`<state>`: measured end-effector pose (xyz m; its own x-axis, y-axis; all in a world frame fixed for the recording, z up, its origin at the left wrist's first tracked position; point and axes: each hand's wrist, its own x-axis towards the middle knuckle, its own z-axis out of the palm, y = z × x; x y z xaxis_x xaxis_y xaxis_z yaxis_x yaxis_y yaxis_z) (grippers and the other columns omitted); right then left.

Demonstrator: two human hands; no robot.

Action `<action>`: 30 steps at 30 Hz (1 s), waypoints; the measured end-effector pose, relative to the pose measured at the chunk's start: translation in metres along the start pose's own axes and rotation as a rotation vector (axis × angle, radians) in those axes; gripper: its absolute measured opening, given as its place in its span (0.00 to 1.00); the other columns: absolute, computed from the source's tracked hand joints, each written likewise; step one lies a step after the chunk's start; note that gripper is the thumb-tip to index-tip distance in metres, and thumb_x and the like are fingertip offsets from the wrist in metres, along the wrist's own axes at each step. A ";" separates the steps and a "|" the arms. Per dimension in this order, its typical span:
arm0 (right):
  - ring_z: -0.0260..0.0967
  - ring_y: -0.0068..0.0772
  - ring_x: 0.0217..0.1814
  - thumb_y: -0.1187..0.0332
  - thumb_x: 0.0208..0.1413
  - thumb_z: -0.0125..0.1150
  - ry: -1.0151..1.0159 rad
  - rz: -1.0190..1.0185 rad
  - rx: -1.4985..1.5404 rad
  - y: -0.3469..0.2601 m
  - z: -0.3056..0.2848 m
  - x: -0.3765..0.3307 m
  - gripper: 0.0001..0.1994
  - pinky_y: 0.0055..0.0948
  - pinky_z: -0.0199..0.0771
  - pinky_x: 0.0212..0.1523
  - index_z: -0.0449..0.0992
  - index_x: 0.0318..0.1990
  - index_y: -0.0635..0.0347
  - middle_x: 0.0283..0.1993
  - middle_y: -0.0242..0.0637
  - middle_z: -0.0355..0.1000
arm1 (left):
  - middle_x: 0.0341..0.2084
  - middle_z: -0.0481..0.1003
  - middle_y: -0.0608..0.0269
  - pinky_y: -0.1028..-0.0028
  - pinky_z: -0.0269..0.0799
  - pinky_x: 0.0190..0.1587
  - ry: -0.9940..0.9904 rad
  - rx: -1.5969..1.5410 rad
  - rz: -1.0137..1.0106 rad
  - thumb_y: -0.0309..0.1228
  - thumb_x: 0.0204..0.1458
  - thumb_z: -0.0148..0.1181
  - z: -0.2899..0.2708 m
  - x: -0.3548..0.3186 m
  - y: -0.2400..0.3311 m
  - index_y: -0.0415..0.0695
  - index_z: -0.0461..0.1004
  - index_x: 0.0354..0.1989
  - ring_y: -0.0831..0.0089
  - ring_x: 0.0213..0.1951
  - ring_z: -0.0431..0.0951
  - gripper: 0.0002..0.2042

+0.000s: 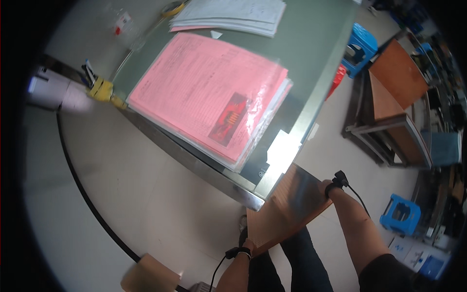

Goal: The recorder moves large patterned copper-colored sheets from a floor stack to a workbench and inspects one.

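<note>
A brown wooden board (287, 207) with a dark, shiny patch is in front of my legs, partly under the corner of the green-topped table (311, 82). My left hand (249, 245) is closed on its near left edge. My right hand (325, 187) grips its right end. Most of the fingers on both hands are hidden by the board and wrists. Each wrist wears a black band with a cable. On the table, close to the board, lies a stack of pink printed sheets (194, 87) in clear plastic, with white sheets beneath.
More papers (228, 17) and a tape roll (172, 9) lie farther back. A yellow holder with pens (101, 90) hangs at the table's left edge. Blue stools (401, 214) and a brown desk (396, 80) stand right. A cardboard-coloured box (150, 276) sits lower left.
</note>
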<state>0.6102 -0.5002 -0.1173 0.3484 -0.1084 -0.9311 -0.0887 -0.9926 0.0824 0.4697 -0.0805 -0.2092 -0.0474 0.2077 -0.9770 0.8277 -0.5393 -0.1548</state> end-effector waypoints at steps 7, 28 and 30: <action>0.65 0.41 0.42 0.66 0.48 0.40 -0.027 -0.015 -0.154 0.029 -0.073 0.042 0.15 0.37 0.66 0.39 0.66 0.41 0.62 0.38 0.45 0.68 | 0.39 0.66 0.59 0.74 0.63 0.37 -0.077 -0.426 -0.137 0.44 0.51 0.30 0.038 -0.075 0.084 0.43 0.60 0.45 0.70 0.39 0.67 0.21; 0.67 0.39 0.37 0.65 0.46 0.47 -0.056 -0.095 -0.411 0.026 -0.158 0.106 0.16 0.34 0.68 0.33 0.62 0.43 0.60 0.38 0.41 0.67 | 0.36 0.66 0.61 0.70 0.63 0.38 -0.157 -0.599 0.046 0.43 0.49 0.34 0.021 -0.097 0.126 0.44 0.60 0.43 0.69 0.37 0.67 0.19; 0.67 0.39 0.37 0.64 0.46 0.47 -0.048 -0.094 -0.350 0.023 -0.159 0.108 0.16 0.34 0.68 0.33 0.62 0.43 0.60 0.38 0.41 0.67 | 0.35 0.67 0.61 0.69 0.63 0.38 -0.158 -0.627 0.027 0.42 0.49 0.34 0.015 -0.099 0.122 0.44 0.61 0.43 0.69 0.37 0.68 0.18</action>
<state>0.7942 -0.5431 -0.1595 0.2948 -0.0211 -0.9553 0.2695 -0.9573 0.1044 0.5666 -0.1790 -0.1332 -0.0637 0.0527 -0.9966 0.9970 0.0467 -0.0612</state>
